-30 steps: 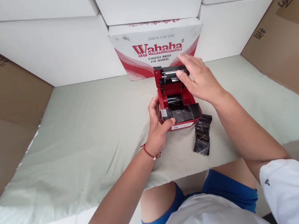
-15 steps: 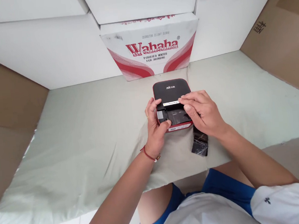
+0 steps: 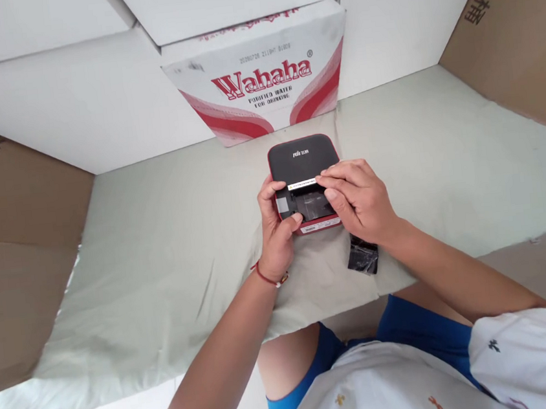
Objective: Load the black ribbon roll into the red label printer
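A black device with a red rim (image 3: 304,162) lies on the pale green cloth, a white label strip across its middle and a recessed dark bay below. Around its left side my left hand (image 3: 278,230) is wrapped, fingertips on the top edge and thumb at the lower front. My right hand (image 3: 360,198) rests on the device's right side, its fingertips pressed together at the right end of the label strip; whether they pinch anything is hidden. Beneath my right hand lies a crumpled black film piece (image 3: 363,255) on the cloth.
Behind the device stands a white and red Wahaha carton (image 3: 265,82) against white boxes (image 3: 72,108). Brown cardboard boxes stand at the left (image 3: 19,251) and right (image 3: 515,55). The cloth's front edge (image 3: 333,315) hangs near the person's lap.
The camera view has tilted and shifted slightly. Both hands keep nearly the same hold on the device, with no clear movement against it.
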### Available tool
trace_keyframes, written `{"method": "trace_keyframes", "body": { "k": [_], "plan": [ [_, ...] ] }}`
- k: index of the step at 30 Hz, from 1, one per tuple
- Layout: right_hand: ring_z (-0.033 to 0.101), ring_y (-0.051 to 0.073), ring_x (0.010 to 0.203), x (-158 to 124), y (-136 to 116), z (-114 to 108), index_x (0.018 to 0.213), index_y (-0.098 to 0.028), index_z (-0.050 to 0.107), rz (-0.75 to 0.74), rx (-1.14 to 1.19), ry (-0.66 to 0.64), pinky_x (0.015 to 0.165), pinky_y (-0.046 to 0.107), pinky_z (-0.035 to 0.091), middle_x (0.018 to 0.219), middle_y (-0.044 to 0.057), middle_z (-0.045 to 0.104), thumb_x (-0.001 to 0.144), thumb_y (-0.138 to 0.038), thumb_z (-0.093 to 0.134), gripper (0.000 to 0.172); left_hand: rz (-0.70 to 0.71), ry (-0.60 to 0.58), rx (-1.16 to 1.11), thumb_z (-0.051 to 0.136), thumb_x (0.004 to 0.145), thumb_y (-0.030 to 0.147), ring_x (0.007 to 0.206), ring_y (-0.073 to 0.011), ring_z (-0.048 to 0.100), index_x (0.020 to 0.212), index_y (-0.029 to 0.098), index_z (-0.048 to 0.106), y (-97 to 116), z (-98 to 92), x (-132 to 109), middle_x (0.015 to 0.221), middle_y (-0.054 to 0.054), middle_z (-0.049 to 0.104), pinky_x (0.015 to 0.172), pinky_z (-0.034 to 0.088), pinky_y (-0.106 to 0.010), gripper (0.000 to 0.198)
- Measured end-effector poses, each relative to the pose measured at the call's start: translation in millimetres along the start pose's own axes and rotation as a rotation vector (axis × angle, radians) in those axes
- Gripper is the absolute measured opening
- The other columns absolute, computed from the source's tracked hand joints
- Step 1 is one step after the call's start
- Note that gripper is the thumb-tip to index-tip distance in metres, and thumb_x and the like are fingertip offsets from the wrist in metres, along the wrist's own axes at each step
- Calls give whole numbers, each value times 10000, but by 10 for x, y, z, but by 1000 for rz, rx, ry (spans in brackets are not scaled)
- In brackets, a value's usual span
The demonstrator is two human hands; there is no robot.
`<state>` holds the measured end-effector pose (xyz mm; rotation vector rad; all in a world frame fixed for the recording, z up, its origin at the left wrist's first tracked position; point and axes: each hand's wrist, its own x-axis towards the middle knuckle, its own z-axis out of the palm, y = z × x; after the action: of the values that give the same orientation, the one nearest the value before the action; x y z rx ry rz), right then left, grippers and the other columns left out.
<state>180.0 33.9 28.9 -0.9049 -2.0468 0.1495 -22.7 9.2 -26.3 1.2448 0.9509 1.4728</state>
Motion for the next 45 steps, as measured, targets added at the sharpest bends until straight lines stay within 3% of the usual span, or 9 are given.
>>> {"method": "trace_keyframes", "body": {
  "k": [3, 8, 17, 21, 28, 34, 39, 42, 45],
  "plan": [
    [665, 298, 1214, -101, -107, 39, 1297, -322, 816, -139, 3, -18, 1118, 513, 568, 1184, 87, 796, 1134, -378, 555, 313, 68, 93, -119, 854, 849, 577, 1573, -325, 435, 1392, 406, 618, 6, -26, 65, 1585, 2, 544, 1316, 374, -459, 615],
    [643, 265, 1098, -184, -209, 160, 1323, -164, 767, -366, -70, 51, 950, 430, 559, 1106, 107, 771, 1138, -355, 594, 316, 20, 121, -215, 918, 794, 492, 1482, -304, 542, 1366, 380, 672, -28, -171, 204, 1456, -27, 660, 1305, 398, -476, 633],
    [608, 269, 1135, -198, -214, 216, 1335, -193, 765, -325, -113, -25, 992, 445, 515, 1170, 112, 753, 1154, -349, 542, 327, -42, 83, -288, 915, 777, 333, 1575, -251, 488, 1465, 468, 613, -72, -272, 278, 1571, 17, 600, 1352, 392, -432, 764],
    [603, 260, 1077, -185, -240, 214, 1276, -135, 776, -342, -95, 43, 957, 423, 518, 1116, 115, 761, 1143, -319, 579, 301, -79, 67, -337, 920, 771, 296, 1516, -238, 555, 1528, 508, 542, -71, -283, 291, 1551, 19, 612, 1338, 429, -448, 872],
    [634, 250, 1084, -166, -235, 194, 1281, -200, 786, -302, -125, -51, 966, 426, 517, 1145, 89, 774, 1145, -300, 580, 266, -55, 110, -345, 905, 739, 218, 1503, -233, 577, 1443, 474, 588, -50, -258, 314, 1512, 23, 635, 1325, 457, -440, 814],
    [641, 256, 1026, -138, -298, 192, 1230, -140, 810, -305, -106, -26, 934, 414, 544, 1065, 99, 809, 1154, -282, 542, 313, -70, 89, -306, 886, 774, 270, 1504, -232, 573, 1424, 461, 571, -81, -253, 307, 1575, 13, 598, 1237, 526, -411, 747],
    [677, 258, 990, 79, -394, -148, 1184, -169, 837, -194, -38, -235, 916, 394, 565, 1091, 92, 817, 1178, -337, 482, 393, -82, 54, -279, 880, 834, 397, 1499, -247, 574, 1414, 430, 600, -121, -262, 266, 1603, -9, 593, 1247, 518, -438, 645],
    [717, 211, 939, 474, -308, -430, 1245, -191, 817, -72, 140, -449, 854, 336, 553, 1089, 66, 807, 1176, -397, 499, 385, -79, 68, -285, 918, 805, 422, 1531, -273, 550, 1443, 439, 612, -113, -251, 252, 1587, -14, 608, 1274, 492, -465, 708],
    [747, 247, 995, 948, -142, -477, 1244, -151, 812, 18, -73, -629, 853, 352, 513, 1154, 115, 817, 1129, -266, 534, 323, -99, 72, -288, 937, 776, 439, 1532, -286, 537, 1390, 402, 678, -82, -232, 241, 1568, -19, 619, 1292, 469, -459, 668]
  ]
}}
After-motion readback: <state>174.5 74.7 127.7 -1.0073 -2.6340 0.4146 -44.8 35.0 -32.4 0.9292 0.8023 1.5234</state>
